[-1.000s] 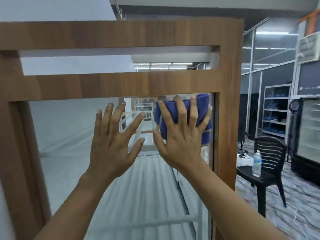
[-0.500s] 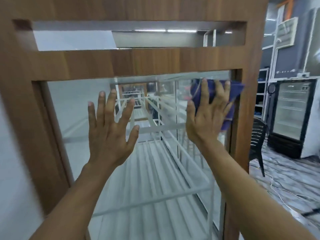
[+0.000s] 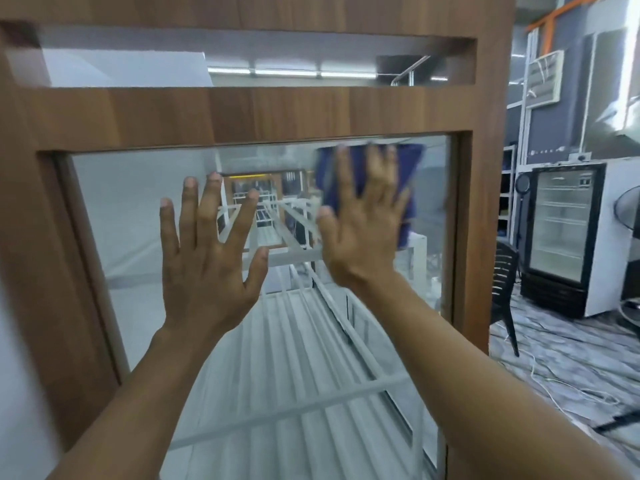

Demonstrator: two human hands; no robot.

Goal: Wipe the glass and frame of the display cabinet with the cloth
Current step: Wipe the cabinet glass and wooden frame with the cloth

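The display cabinet has a brown wooden frame (image 3: 242, 112) around a large glass pane (image 3: 131, 230). My right hand (image 3: 363, 230) presses a blue cloth (image 3: 408, 174) flat against the glass near its upper right corner, fingers spread and blurred by motion. To its left, my left hand (image 3: 207, 258) lies flat on the pane with fingers apart and nothing in it. White wire shelves (image 3: 294, 358) show through the glass.
Right of the cabinet stand a black-framed glass-door fridge (image 3: 561, 230) and a dark plastic chair (image 3: 505, 285). White cables (image 3: 554, 375) trail over the patterned floor. An open slot (image 3: 207, 67) runs across the frame's top.
My right hand with the cloth has slid left, away from the right frame edge, after first moving toward it. The camera has come closer. My left hand stays pressed on the glass.
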